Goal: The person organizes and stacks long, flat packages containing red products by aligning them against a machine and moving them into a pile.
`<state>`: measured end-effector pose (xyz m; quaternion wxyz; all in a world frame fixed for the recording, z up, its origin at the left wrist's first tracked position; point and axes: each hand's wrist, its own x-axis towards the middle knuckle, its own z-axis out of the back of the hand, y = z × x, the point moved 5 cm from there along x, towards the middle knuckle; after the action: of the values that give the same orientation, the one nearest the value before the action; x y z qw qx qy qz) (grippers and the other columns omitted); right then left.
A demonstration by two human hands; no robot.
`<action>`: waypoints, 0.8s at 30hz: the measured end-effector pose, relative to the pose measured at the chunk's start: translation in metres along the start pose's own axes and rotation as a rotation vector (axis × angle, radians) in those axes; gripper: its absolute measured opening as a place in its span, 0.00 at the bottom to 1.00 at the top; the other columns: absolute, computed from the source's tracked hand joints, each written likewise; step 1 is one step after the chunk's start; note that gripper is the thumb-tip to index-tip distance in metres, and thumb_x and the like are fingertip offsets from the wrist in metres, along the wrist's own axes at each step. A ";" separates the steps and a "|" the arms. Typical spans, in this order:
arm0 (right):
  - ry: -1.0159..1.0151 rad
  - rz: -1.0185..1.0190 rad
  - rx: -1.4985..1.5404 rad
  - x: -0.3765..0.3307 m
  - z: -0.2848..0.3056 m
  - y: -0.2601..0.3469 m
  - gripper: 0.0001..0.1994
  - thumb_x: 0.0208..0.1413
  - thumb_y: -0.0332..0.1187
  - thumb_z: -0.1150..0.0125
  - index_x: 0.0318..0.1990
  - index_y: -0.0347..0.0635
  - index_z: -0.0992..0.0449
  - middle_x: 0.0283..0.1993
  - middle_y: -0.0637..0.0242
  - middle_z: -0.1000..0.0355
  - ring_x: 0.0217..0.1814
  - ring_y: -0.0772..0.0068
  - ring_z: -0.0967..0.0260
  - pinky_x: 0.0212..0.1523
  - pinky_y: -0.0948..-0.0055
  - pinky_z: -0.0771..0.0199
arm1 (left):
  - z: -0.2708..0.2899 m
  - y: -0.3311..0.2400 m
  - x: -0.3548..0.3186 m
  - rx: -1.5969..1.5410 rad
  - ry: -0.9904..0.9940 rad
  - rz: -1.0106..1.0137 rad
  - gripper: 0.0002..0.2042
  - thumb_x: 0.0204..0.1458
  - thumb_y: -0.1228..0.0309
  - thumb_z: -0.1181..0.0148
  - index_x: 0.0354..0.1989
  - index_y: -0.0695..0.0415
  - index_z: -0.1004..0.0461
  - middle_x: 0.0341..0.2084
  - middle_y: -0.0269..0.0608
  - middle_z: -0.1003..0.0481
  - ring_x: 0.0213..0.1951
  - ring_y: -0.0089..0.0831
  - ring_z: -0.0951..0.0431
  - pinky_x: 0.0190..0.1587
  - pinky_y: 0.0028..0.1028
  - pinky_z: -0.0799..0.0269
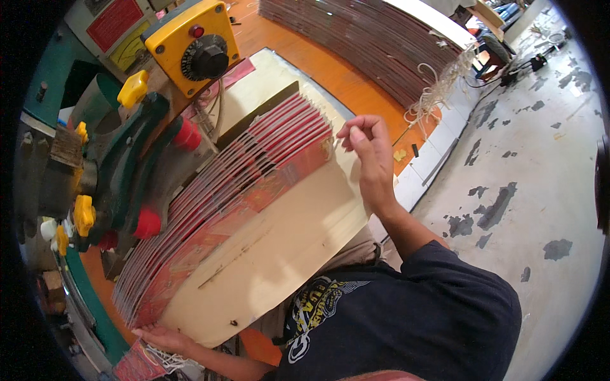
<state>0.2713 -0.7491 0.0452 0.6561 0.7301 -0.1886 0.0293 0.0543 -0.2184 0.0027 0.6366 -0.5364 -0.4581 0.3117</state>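
A fanned stack of red printed cardboard pieces with pale grey edges lies slantwise on a cream board in front of me. My right hand is raised beside the stack's far right end, fingers curled and thumb pressed to them. Whatever those fingers pinch is too small to make out. At the stack's near left corner, my left hand has its fingers stretched out against the lower edge; part of them is hidden. Below that hand hangs another red printed piece with white cords.
A green machine with yellow knobs, red rollers and a yellow dial box stands close on the left. Behind, a long brown stack of sheets sits on an orange table. Loose cords hang from its right end.
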 end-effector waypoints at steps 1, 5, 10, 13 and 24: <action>0.024 -0.009 0.003 -0.006 -0.004 0.007 0.10 0.67 0.35 0.52 0.48 0.40 0.35 0.44 0.67 0.33 0.45 0.79 0.38 0.51 0.76 0.38 | -0.013 -0.017 -0.012 -0.018 0.015 -0.057 0.34 0.67 0.49 0.61 0.70 0.68 0.50 0.68 0.57 0.47 0.69 0.45 0.45 0.71 0.41 0.52; 0.106 -0.003 0.127 -0.038 -0.019 0.018 0.09 0.66 0.33 0.51 0.49 0.39 0.36 0.45 0.67 0.34 0.48 0.79 0.38 0.52 0.76 0.38 | -0.041 -0.049 -0.035 0.036 -0.083 -0.021 0.35 0.67 0.50 0.60 0.72 0.66 0.53 0.71 0.57 0.52 0.72 0.44 0.52 0.73 0.40 0.58; -0.033 0.014 -0.129 -0.028 0.015 -0.001 0.11 0.67 0.33 0.50 0.51 0.38 0.35 0.43 0.66 0.33 0.43 0.79 0.37 0.47 0.78 0.35 | 0.005 -0.006 -0.006 0.049 -0.104 0.018 0.36 0.66 0.49 0.57 0.72 0.65 0.52 0.71 0.57 0.51 0.72 0.43 0.53 0.73 0.39 0.58; -0.048 -0.117 -0.127 -0.026 0.035 -0.009 0.11 0.67 0.33 0.49 0.50 0.37 0.35 0.41 0.68 0.34 0.44 0.80 0.37 0.47 0.78 0.33 | -0.007 -0.011 -0.011 -0.015 -0.092 0.040 0.36 0.65 0.48 0.56 0.72 0.64 0.52 0.69 0.57 0.48 0.71 0.43 0.50 0.72 0.39 0.57; -0.063 -0.121 -0.193 -0.038 0.033 -0.015 0.11 0.65 0.31 0.45 0.49 0.37 0.35 0.41 0.69 0.34 0.42 0.81 0.36 0.46 0.79 0.34 | 0.001 -0.005 -0.009 -0.105 -0.060 0.066 0.38 0.65 0.46 0.56 0.72 0.66 0.54 0.69 0.58 0.48 0.70 0.43 0.47 0.71 0.39 0.54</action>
<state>0.2346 -0.7709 0.0151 0.7177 0.6741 -0.1665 -0.0516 0.0498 -0.2267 0.0050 0.5829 -0.5741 -0.4749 0.3241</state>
